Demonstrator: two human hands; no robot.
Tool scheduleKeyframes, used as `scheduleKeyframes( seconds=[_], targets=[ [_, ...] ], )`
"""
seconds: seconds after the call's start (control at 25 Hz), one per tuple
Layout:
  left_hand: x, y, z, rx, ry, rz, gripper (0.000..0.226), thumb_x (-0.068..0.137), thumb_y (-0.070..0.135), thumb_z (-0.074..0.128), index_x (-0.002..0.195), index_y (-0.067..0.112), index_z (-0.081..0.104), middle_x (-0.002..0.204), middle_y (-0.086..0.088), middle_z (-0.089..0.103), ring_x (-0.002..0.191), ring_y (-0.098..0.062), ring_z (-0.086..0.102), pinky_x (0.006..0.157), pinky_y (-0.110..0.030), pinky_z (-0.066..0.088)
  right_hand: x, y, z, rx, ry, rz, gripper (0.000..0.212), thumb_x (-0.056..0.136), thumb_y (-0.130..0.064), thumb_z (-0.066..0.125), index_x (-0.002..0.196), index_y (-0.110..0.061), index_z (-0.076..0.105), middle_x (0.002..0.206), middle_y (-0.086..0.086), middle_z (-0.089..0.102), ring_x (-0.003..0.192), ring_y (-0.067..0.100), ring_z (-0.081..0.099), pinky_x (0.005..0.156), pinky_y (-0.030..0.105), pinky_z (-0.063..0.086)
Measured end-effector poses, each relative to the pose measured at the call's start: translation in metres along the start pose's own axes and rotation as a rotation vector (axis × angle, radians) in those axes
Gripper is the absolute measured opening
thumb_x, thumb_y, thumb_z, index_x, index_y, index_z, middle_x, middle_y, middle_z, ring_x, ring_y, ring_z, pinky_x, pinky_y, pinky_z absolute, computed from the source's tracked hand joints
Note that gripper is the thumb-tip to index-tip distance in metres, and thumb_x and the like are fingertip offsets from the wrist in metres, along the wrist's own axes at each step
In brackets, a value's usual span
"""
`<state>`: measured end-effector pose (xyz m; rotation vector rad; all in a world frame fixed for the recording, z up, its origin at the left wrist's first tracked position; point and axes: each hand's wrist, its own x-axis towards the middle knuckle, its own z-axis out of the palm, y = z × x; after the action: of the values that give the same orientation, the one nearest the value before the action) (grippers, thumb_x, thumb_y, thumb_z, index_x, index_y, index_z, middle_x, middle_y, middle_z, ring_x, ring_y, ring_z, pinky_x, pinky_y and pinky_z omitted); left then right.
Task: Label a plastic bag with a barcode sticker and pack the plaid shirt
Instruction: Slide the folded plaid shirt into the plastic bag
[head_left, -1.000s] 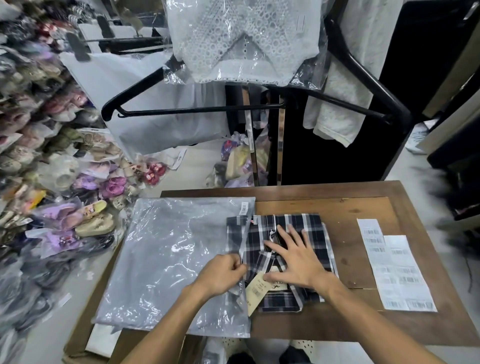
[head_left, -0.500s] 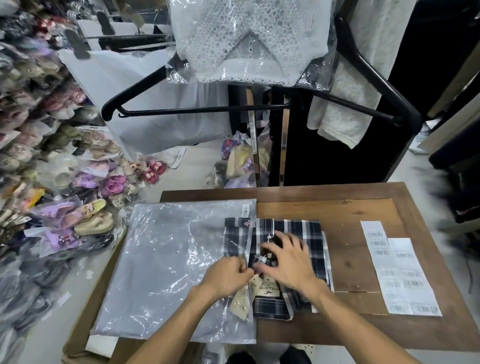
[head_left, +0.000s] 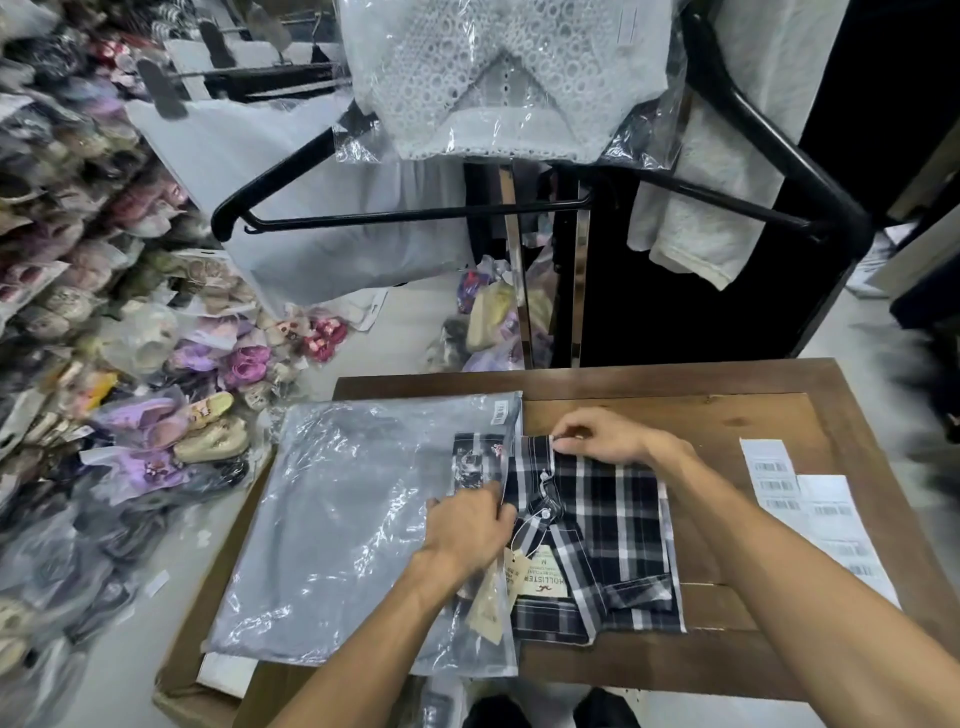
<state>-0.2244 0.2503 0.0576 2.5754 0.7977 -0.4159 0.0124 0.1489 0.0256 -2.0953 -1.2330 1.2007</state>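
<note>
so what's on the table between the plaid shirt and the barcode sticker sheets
Nothing: in the head view, only bare wooden table lies between the plaid shirt and the barcode sticker sheets, though the right forearm crosses above that gap.

we read "hollister" and the size letter "m" on the beige hang tag (head_left: 540, 577) at lower centre of the frame. the barcode sticker (head_left: 500, 411) on the plastic bag (head_left: 337, 519) and the barcode label sheets (head_left: 810, 499) at right are too small to read.
</note>
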Motion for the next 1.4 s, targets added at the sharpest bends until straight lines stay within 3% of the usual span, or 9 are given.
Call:
scheduleKeyframes(
  seconds=[0.16,0.32,0.56,0.72,0.84,1.0,1.16,1.28,1.4],
  targets=[
    [-0.002,-0.006,0.006,0.024,-0.006,0.117,0.028,0.106,0.032,0.035,0.079,0.027,0.041,0.061,0.004,0.048,0.066,-0.013,0.059,0.109,-0.049,0.035,-0.003,-0.008,0.002,0.094,0.031,-0.099,0.01,0.095,-0.036,0.065,0.103,-0.034,0.071,0.11,-0.013,0.07,0.099,0.002,0.061,0.089,0.027,0.044],
    [0.0,-0.007,0.009,0.017,0.004,0.151,0.029,0.106,0.037,0.035,0.081,0.026,0.043,0.058,0.005,0.048,0.058,-0.006,0.051,0.108,-0.045,0.039,0.017,-0.004,0.014,-0.15,0.129,0.162,0.029,0.091,-0.059,0.061,0.108,-0.037,0.066,0.11,-0.013,0.065,0.101,0.012,0.06,0.082,0.033,0.048],
    [0.013,-0.018,0.01,-0.171,-0.09,0.055,0.025,0.107,0.029,0.042,0.094,0.012,0.055,0.064,-0.002,0.06,0.053,-0.016,0.055,0.076,-0.044,0.06,-0.015,0.027,-0.037,-0.098,-0.179,0.451,0.073,0.07,-0.051,0.085,0.129,-0.016,0.061,0.133,0.001,0.06,0.117,0.022,0.057,0.108,0.039,0.043],
    [0.013,-0.019,0.01,-0.241,-0.089,0.014,0.024,0.108,0.029,0.043,0.097,0.012,0.056,0.084,-0.012,0.073,0.062,-0.017,0.062,0.068,-0.039,0.059,-0.042,0.022,-0.025,0.462,0.114,0.417,0.087,0.069,-0.045,0.086,0.142,-0.016,0.05,0.138,0.004,0.058,0.122,0.022,0.055,0.108,0.041,0.039],
    [0.012,-0.018,0.008,-0.272,-0.06,-0.027,0.022,0.108,0.03,0.043,0.093,0.016,0.053,0.082,-0.007,0.073,0.071,-0.021,0.07,0.07,-0.042,0.059,-0.069,0.013,-0.007,0.778,0.003,0.374,0.082,0.088,-0.021,0.074,0.154,-0.018,0.025,0.131,-0.013,0.046,0.133,0.026,0.046,0.113,0.051,0.029],
    [0.014,-0.02,0.005,-0.313,-0.07,-0.05,0.02,0.107,0.029,0.045,0.09,0.02,0.05,0.082,-0.007,0.075,0.07,-0.021,0.071,0.068,-0.042,0.058,-0.075,0.028,0.027,0.885,0.036,0.486,0.092,0.062,-0.016,0.092,0.141,-0.006,0.046,0.125,0.013,0.068,0.113,0.027,0.066,0.108,0.047,0.045],
    [0.012,-0.015,0.002,-0.281,-0.067,-0.037,0.022,0.107,0.034,0.046,0.089,0.021,0.049,0.081,-0.007,0.074,0.073,-0.024,0.072,0.066,-0.039,0.057,-0.077,0.022,0.048,1.196,0.17,0.463,0.052,0.078,-0.017,0.081,0.125,-0.008,0.061,0.112,0.015,0.075,0.105,0.032,0.072,0.087,0.051,0.057],
    [0.011,-0.013,-0.001,-0.256,-0.086,0.002,0.019,0.108,0.03,0.045,0.094,0.018,0.051,0.083,-0.006,0.074,0.071,-0.021,0.071,0.067,-0.036,0.059,-0.079,0.016,0.062,1.176,0.127,0.501,0.045,0.085,-0.019,0.076,0.126,-0.007,0.06,0.112,0.015,0.075,0.106,0.033,0.071,0.091,0.054,0.056],
    [0.01,-0.011,-0.004,-0.155,-0.076,0.059,0.018,0.108,0.029,0.042,0.098,0.016,0.051,0.084,-0.004,0.073,0.073,-0.021,0.072,0.071,-0.036,0.058,-0.075,0.006,0.07,1.326,0.264,0.504,0.025,0.096,-0.01,0.064,0.12,-0.003,0.06,0.103,0.02,0.076,0.093,0.035,0.075,0.072,0.047,0.063]
  ],
)
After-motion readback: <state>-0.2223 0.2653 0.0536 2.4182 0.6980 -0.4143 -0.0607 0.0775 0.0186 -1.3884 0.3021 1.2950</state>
